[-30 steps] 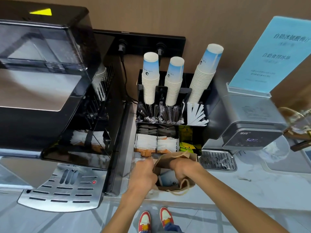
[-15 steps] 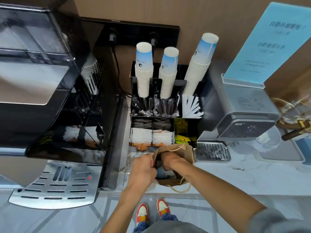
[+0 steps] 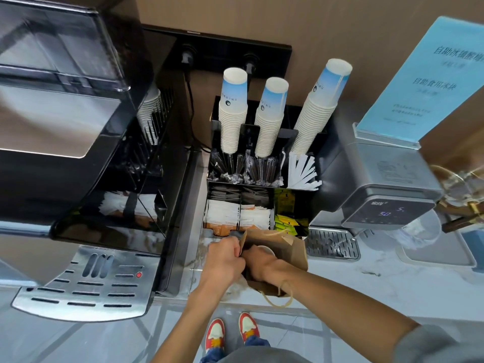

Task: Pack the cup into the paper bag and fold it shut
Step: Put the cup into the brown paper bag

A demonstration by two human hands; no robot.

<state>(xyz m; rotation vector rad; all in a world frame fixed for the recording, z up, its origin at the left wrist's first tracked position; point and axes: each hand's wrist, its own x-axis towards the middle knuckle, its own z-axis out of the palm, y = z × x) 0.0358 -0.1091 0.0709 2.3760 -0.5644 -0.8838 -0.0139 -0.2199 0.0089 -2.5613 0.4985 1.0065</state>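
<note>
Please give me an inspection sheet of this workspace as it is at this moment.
Surface: pale marble counter, bag stands near its front edge.
Job's things: paper bag upright, mouth open, not folded; cup hardly visible inside.
Clutter: cup stacks, sachet organiser, drip tray.
Grips: left hand pinches bag rim; right hand reaches inside.
Cables: black cord behind the organiser.
Surroundings: coffee machine, blue sign.

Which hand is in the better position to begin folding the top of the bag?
Probably the left hand: it already pinches the left rim of the paper bag from outside. The right hand is reaching down inside the bag, apparently at the cup, and must come out first.
</note>
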